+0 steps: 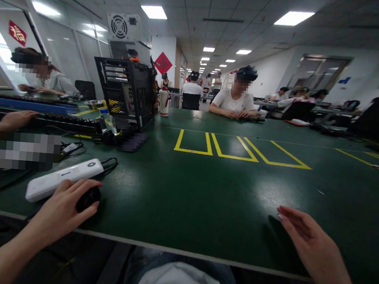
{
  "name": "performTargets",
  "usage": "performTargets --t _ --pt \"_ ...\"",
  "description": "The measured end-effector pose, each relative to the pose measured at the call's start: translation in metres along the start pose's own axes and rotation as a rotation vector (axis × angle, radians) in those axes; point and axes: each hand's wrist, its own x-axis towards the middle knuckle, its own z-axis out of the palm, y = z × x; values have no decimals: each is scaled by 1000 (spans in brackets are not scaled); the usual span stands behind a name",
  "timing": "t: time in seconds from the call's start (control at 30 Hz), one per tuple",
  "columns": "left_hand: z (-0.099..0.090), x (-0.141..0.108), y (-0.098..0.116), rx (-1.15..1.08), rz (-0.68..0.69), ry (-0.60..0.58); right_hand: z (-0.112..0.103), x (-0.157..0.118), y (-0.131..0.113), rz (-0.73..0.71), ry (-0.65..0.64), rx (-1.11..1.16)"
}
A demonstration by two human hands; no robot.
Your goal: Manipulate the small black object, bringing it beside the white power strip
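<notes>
At the left of the table, my left hand [63,204] is wrapped round a black computer mouse [88,199]. Just behind that hand lies a white power strip [64,179], with a dark cable at its far end. My right hand [311,234] is at the right side, over the green tabletop [185,198], and holds nothing. Its fingers are stretched out, with the thumb below them. Whether its fingertips touch the surface I cannot tell.
An open black computer case [128,91] stands at the back left with a power supply unit [128,27] on top. Another person's hand [17,119] rests by a dark keyboard [69,121]. Yellow tape [193,151] marks the table. A person [234,99] sits opposite.
</notes>
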Motion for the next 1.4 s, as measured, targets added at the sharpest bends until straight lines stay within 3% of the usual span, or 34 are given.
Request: performTargets --t 0.1,0.17,0.3,0.4,0.87,1.0,1.17,1.3,1.4 --pt "-12 -10 -8 -8 -106 -92 0 0 0 69 -63 28" --pt "-14 -14 -17 -29 -169 -86 0 -2 -4 86 -73 21" --pt "-3 -16 -45 -42 -259 -20 0 -3 -9 116 -88 23" --pt "3 -17 -57 -65 -245 -19 -1 -3 -8 120 -94 1" --pt "-15 -12 -37 27 -150 -156 2 -2 -5 49 -78 -108" --pt "-4 15 -7 11 -18 -155 5 1 -17 -27 -152 -100" --pt "37 91 65 -149 196 -233 21 24 -67 -196 -507 -71" --pt "73 151 133 -229 321 -256 69 69 -100 -319 -676 47" --pt "94 177 174 -234 369 -206 116 107 -107 -227 -628 212"
